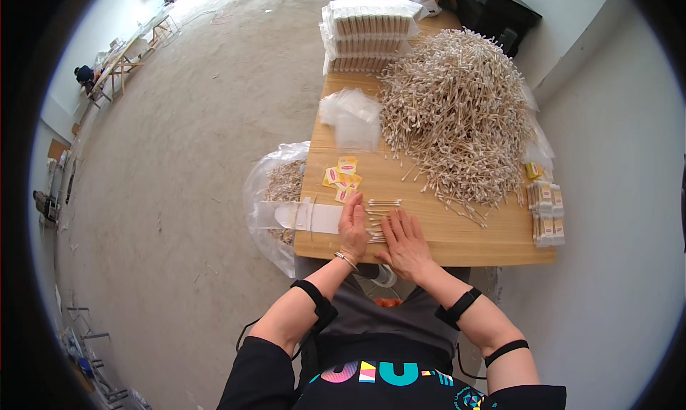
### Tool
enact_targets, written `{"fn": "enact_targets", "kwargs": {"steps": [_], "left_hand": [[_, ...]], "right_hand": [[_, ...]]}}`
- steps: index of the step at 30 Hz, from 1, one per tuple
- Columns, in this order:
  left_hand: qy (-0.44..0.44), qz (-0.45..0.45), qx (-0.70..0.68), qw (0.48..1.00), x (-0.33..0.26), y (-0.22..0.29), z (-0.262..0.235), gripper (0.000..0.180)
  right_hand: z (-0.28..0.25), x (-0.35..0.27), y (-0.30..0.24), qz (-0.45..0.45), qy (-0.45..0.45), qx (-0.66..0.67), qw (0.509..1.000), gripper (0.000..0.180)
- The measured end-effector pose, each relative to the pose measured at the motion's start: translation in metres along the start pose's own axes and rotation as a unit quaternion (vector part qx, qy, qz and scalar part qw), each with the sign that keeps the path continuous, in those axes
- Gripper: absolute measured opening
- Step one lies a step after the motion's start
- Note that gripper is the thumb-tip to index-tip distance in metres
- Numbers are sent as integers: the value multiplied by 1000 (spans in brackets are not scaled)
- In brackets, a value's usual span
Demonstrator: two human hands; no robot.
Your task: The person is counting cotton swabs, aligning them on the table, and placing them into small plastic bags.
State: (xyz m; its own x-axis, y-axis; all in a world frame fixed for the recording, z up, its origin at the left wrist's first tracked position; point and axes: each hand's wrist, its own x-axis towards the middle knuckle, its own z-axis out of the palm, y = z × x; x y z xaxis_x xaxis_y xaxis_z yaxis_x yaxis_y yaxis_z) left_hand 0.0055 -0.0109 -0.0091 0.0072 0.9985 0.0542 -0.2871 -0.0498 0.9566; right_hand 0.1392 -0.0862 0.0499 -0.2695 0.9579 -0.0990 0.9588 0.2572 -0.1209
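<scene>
A small row of cotton swabs [379, 223] lies on the wooden table [457, 251] near its front edge, between my two hands. My left hand [352, 228] stands on its edge at the left ends of the swabs, fingers stretched out. Palm down, my right hand [406, 244] lies with its fingers spread over the right ends. A flat white strip [325, 218] reaches from beside my left hand toward the table's left edge. Behind my left hand are several yellow-and-white paper cards [343, 176].
A large heap of loose cotton swabs [457, 113] covers the back right. Clear empty bags [354, 117] and stacked swab packs [371, 35] lie behind. Small filled packs [547, 210] sit at the right edge. A plastic bag of swabs [279, 188] hangs at the left edge.
</scene>
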Motion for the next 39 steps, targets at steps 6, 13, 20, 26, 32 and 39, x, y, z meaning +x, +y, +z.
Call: {"fn": "enact_targets", "kwargs": {"steps": [6, 13, 20, 26, 32, 39], "left_hand": [[13, -17, -5, 1000, -3, 3, 2, 39], [0, 1, 22, 1000, 0, 1, -2, 38], [13, 9, 13, 1000, -2, 2, 0, 38], [4, 6, 11, 1000, -1, 0, -1, 37], [-5, 6, 15, 1000, -1, 0, 1, 37], [-27, 12, 5, 1000, -2, 2, 0, 41]], "right_hand": [[2, -1, -4, -26, 24, -33, 999, 79], [3, 7, 1, -16, 15, -9, 1000, 78], [-2, 20, 3, 28, 52, 7, 998, 76], [0, 21, 5, 25, 86, 42, 995, 74], [-2, 29, 9, 15, 125, 44, 991, 71], [16, 24, 16, 42, 181, 206, 961, 46]]}}
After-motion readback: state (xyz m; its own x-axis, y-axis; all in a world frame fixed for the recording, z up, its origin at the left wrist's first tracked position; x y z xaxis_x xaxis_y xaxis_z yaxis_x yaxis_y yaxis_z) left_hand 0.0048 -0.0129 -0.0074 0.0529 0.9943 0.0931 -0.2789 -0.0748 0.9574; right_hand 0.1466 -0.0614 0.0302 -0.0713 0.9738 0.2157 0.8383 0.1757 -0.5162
